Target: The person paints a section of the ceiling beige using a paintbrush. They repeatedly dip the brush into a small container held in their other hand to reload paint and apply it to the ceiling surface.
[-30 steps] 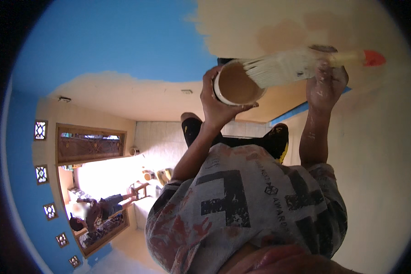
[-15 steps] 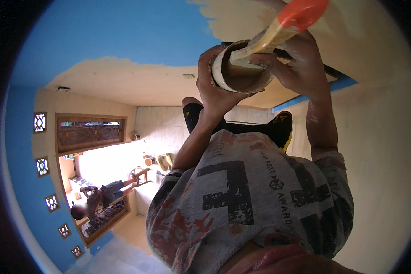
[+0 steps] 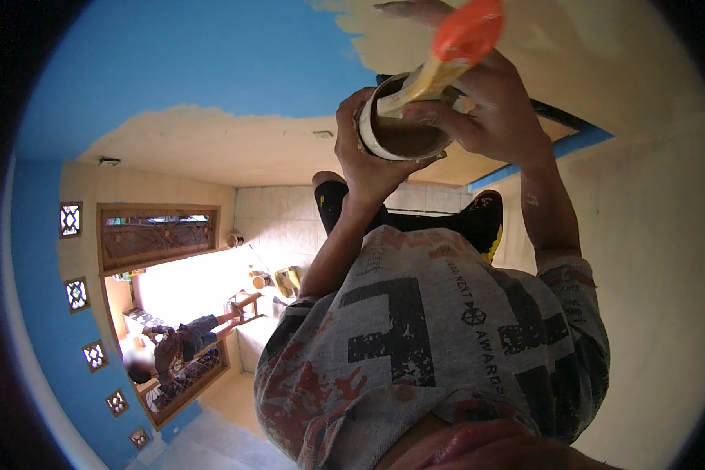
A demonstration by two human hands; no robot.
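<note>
My left hand (image 3: 359,160) is wrapped around a round, paint-smeared pot (image 3: 374,142), tilted so that its mouth shows. Beige-brown paint coats the inside. In my right hand (image 3: 503,113) is a paintbrush (image 3: 431,77) with a pale handle that ends in orange-red. Its other end reaches into the pot's mouth, against the left part of the rim. The bristles cannot be made out clearly. Some right fingers lie at the pot's opening, while another stretches out beyond the handle.
Ahead, the blue wall (image 3: 235,59) meets beige paint (image 3: 204,145) along a ragged edge. To the left, a person (image 3: 184,345) is at a bright doorway near a wooden stool (image 3: 247,307). Small buckets (image 3: 260,280) stand on the tiled floor (image 3: 278,219).
The brush and my right hand have shifted left and slightly down, with the brush still in the pot. The pot has moved slightly left in my left hand.
</note>
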